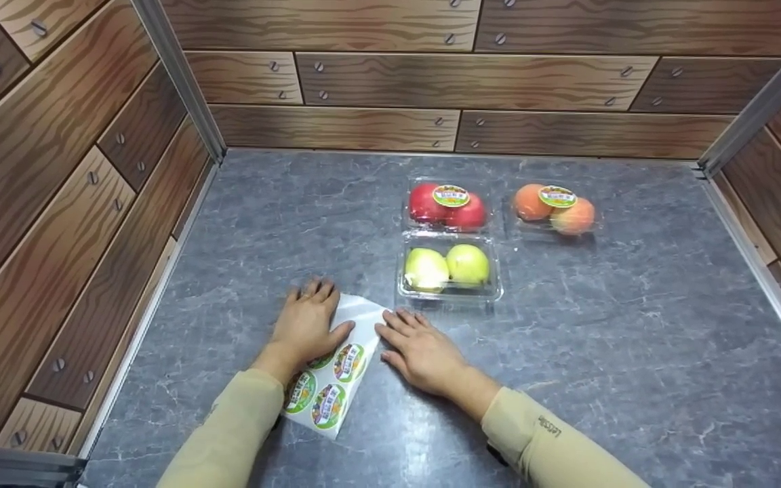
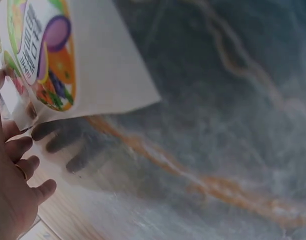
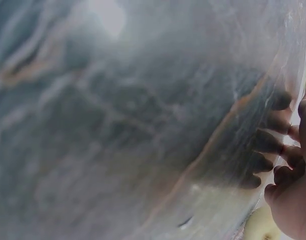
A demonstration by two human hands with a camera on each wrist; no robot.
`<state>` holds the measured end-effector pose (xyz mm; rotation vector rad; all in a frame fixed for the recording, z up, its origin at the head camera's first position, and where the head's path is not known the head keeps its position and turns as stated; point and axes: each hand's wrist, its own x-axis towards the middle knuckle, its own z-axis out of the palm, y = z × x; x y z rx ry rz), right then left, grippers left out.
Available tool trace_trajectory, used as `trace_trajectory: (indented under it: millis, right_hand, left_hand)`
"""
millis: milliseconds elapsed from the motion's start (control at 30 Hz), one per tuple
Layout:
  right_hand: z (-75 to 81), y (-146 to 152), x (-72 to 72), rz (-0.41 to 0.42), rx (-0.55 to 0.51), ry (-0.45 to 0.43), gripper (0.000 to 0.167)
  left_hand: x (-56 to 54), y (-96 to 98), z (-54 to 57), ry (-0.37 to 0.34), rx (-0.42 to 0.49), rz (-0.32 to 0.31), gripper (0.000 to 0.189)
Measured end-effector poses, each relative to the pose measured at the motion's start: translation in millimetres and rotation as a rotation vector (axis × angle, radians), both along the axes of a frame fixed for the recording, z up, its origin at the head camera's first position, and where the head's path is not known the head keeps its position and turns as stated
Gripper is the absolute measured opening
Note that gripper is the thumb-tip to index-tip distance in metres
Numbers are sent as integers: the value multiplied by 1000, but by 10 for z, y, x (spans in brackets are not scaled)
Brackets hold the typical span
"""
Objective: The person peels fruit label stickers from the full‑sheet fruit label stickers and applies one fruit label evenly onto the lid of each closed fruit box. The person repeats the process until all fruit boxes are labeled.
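A white sheet of round fruit stickers (image 1: 363, 322) lies on the grey marbled table, with several colourful labels on its nearer part. My left hand (image 1: 304, 330) rests on the sheet's left side, its fingers extended and its thumb across the white part. The left wrist view shows one label and a corner of the sheet (image 2: 110, 70) beyond the left hand (image 2: 15, 185). At the sheet's upper right corner, my right hand (image 1: 424, 352) lies with fingers stretched out, fingertips at the edge. The right wrist view catches only part of the right hand (image 3: 293, 185).
Beyond the hands stands a clear box of two yellow-green pears (image 1: 468, 266). Behind it is a box of red fruit (image 1: 424, 203), and to the right a box of orange fruit (image 1: 573, 217); both carry a label on the lid. Wood-patterned walls (image 1: 377, 81) enclose the table.
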<state>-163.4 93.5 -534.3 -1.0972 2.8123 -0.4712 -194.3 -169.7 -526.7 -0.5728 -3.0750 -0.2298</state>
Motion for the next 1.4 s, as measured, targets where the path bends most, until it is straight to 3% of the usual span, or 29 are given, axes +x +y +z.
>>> trace_trajectory:
  millis: [267, 433, 600, 833, 1133, 1267, 1400]
  right_hand:
    - [21, -16, -4, 0, 13, -6, 55]
    - [33, -14, 6, -13, -32, -16, 54]
    - [50, -2, 12, -31, -171, -8, 51]
    - [188, 22, 22, -50, -371, 106, 48]
    - [422, 98, -20, -134, -561, 252, 46]
    - [520, 112, -68, -190, -702, 172, 46]
    - [619, 105, -98, -249, -848, -27, 50]
  left_hand:
    - [5, 24, 68, 33, 80, -74, 49]
    - [-26, 31, 151, 38, 247, -95, 17]
    - [-69, 15, 353, -95, 470, -51, 5]
    - [-176, -120, 739, -300, 630, -20, 8]
    - [-284, -163, 1156, -398, 765, -42, 11]
    - [-327, -93, 1295, -416, 829, -73, 12]
    - [-355, 26, 1423, -415, 890, -106, 12]
